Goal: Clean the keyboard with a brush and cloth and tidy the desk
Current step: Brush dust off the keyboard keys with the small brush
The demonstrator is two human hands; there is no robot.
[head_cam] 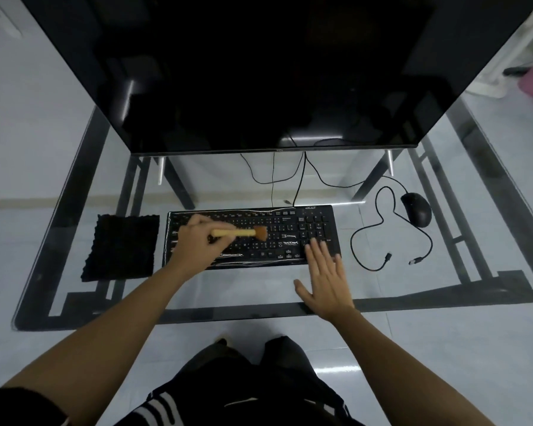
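A black keyboard (277, 226) lies on the glass desk (259, 290) in front of the monitor. My left hand (194, 244) grips the wooden handle of a small brush (240, 232), whose tan bristles rest on the keys near the keyboard's middle. My right hand (325, 276) lies flat with straight fingers, its fingertips pressing on the keyboard's lower right corner by the number pad. A black cloth (122, 247) lies flat on the glass just left of the keyboard.
A large dark monitor (243, 72) stands at the back on two legs. A black mouse (416, 209) sits at the right with its cable (379, 241) looped loosely beside the keyboard. Thin cables hang behind the keyboard. My knees show under the glass.
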